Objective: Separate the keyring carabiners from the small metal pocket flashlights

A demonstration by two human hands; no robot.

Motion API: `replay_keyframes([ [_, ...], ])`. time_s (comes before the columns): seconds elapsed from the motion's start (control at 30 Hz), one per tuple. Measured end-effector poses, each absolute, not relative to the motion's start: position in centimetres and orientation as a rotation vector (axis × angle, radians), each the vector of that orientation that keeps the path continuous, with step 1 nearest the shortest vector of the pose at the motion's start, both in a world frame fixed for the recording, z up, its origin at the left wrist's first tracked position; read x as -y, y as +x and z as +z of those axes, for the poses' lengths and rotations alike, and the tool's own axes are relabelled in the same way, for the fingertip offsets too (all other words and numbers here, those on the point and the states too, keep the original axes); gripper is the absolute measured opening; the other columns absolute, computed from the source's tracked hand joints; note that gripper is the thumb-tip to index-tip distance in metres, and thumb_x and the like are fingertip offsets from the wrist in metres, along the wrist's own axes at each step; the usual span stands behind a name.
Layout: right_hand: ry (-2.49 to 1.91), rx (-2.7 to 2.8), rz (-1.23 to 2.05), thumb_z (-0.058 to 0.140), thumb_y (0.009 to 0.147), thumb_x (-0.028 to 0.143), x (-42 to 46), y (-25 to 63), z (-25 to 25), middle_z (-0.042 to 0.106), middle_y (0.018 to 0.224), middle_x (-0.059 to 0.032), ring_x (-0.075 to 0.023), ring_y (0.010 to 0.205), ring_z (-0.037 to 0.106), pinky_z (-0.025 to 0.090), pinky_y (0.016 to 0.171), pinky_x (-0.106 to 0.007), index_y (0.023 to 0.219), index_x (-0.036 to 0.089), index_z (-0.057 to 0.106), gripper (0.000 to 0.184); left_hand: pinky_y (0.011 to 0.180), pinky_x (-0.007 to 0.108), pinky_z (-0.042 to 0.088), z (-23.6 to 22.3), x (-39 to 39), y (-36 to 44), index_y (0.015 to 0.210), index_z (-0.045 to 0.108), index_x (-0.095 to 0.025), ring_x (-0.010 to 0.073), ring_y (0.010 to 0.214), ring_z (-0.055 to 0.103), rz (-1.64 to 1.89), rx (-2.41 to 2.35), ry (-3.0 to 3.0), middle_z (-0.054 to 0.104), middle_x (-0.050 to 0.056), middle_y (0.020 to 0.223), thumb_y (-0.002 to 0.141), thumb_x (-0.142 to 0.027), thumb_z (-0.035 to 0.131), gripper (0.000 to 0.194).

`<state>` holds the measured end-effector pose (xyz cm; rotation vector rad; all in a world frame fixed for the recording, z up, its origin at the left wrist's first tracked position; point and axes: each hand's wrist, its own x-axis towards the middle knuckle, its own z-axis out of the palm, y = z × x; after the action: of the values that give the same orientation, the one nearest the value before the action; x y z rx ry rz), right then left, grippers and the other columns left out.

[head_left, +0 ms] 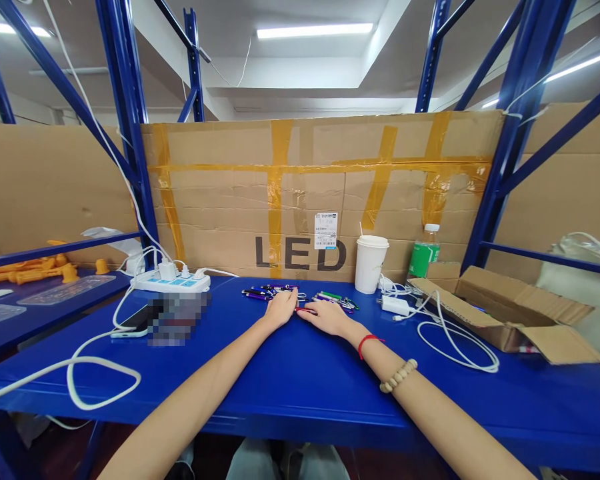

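Note:
My left hand (pixel 280 309) rests palm down on the blue table, its fingers stretched forward at the edge of a loose group of pens. Close beside it, my right hand (pixel 329 317) reaches in from the right, with a red pen (pixel 306 311) between its thumb and fingers. The pen's left end comes near my left thumb. Dark and purple pens (pixel 258 293) lie left of and beyond my left hand. More pens, one with a green barrel (pixel 331 295), lie just beyond my right hand. My fingertips partly cover some pens.
A white cup (pixel 371 265) with a straw and a green-labelled bottle (pixel 424 252) stand behind right. White cables and a charger (pixel 395 305) lie before an open cardboard box (pixel 510 313). At left are a power strip (pixel 173 281), a phone (pixel 143 319) and a looped cable (pixel 103 360).

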<state>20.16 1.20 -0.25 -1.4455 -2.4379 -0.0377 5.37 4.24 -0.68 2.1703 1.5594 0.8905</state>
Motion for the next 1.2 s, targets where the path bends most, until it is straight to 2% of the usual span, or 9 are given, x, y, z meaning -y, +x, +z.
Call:
replay_keyframes([
  [0.13, -1.435, 2.421, -0.024, 0.033, 0.087, 0.046, -1.2, 20.3, -0.3, 0.066, 0.095, -0.0056, -0.0211, 0.085, 0.06, 0.041, 0.066, -0.027, 0.093, 0.022, 0.063, 0.039, 0.065, 0.028, 0.041, -1.2, -4.9, 5.2, 0.056, 0.053, -0.018, 0.0165, 0.06, 0.057, 0.986, -1.526, 2.046, 0.058, 0.002, 0.052, 0.087, -0.042, 0.014, 0.055],
  [0.23, -1.454, 2.439, -0.019, 0.033, 0.086, 0.051, -1.1, 20.2, -0.1, 0.067, 0.089, -0.0058, -0.0208, 0.08, 0.061, 0.041, 0.064, -0.027, 0.085, 0.021, 0.064, 0.043, 0.066, 0.027, 0.042, -1.3, -5.2, 5.1, 0.058, 0.05, -0.018, 0.0154, 0.061, 0.056, 1.17, -1.485, 1.976, 0.057, 0.002, 0.054, 0.086, -0.042, 0.017, 0.049],
  [0.33, -1.456, 2.462, -0.029, 0.034, 0.084, 0.055, -0.9, 20.0, 0.1, 0.068, 0.085, -0.0055, -0.0209, 0.078, 0.061, 0.04, 0.062, -0.027, 0.078, 0.022, 0.065, 0.045, 0.066, 0.024, 0.042, -1.1, -5.4, 5.4, 0.066, 0.05, -0.018, 0.0138, 0.067, 0.056, 1.296, -1.388, 1.854, 0.06, 0.002, 0.066, 0.084, -0.038, 0.022, 0.039],
  [0.4, -1.453, 2.455, -0.034, 0.034, 0.084, 0.053, -0.9, 20.0, 0.1, 0.068, 0.087, -0.0054, -0.0207, 0.08, 0.061, 0.039, 0.063, -0.026, 0.08, 0.022, 0.065, 0.044, 0.064, 0.024, 0.042, -1.0, -5.4, 5.6, 0.068, 0.049, -0.017, 0.0128, 0.067, 0.055, 1.244, -1.298, 1.751, 0.06, 0.003, 0.071, 0.083, -0.037, 0.022, 0.037],
  [0.57, -1.436, 2.457, -0.009, 0.031, 0.087, 0.049, -1.1, 20.1, 0.0, 0.068, 0.089, -0.0046, -0.0207, 0.081, 0.061, 0.039, 0.063, -0.026, 0.084, 0.024, 0.066, 0.043, 0.062, 0.024, 0.04, -0.9, -5.6, 5.9, 0.064, 0.049, -0.015, 0.0108, 0.056, 0.051, 1.044, -1.065, 1.637, 0.057, 0.002, 0.063, 0.084, -0.039, 0.02, 0.042],
  [0.67, -1.425, 2.454, -0.001, 0.03, 0.087, 0.049, -1.2, 20.3, -0.2, 0.067, 0.09, -0.0048, -0.0214, 0.082, 0.06, 0.04, 0.064, -0.027, 0.086, 0.024, 0.065, 0.043, 0.064, 0.025, 0.04, -0.9, -5.7, 5.8, 0.062, 0.05, -0.015, 0.0113, 0.058, 0.052, 1.009, -1.044, 1.643, 0.057, 0.002, 0.062, 0.084, -0.039, 0.018, 0.045],
  [0.83, -1.418, 2.448, 0.024, 0.034, 0.087, 0.043, -1.3, 20.4, -0.2, 0.065, 0.099, -0.0037, -0.0208, 0.089, 0.059, 0.04, 0.068, -0.027, 0.098, 0.026, 0.061, 0.034, 0.066, 0.026, 0.039, -1.1, -5.9, 5.9, 0.059, 0.051, -0.016, 0.0124, 0.06, 0.052, 0.985, -1.069, 1.67, 0.057, 0.001, 0.061, 0.084, -0.039, 0.019, 0.047],
  [1.2, -1.481, 2.489, -0.043, 0.029, 0.087, 0.046, -1.5, 20.3, -0.1, 0.066, 0.094, -0.0058, -0.0216, 0.084, 0.06, 0.039, 0.066, -0.027, 0.088, 0.022, 0.063, 0.041, 0.066, 0.027, 0.035, -1.9, -6.5, 6.1, 0.054, 0.052, -0.016, 0.0128, 0.058, 0.045, 1.041, -0.972, 1.656, 0.052, 0.001, 0.056, 0.083, -0.04, 0.025, 0.046],
])
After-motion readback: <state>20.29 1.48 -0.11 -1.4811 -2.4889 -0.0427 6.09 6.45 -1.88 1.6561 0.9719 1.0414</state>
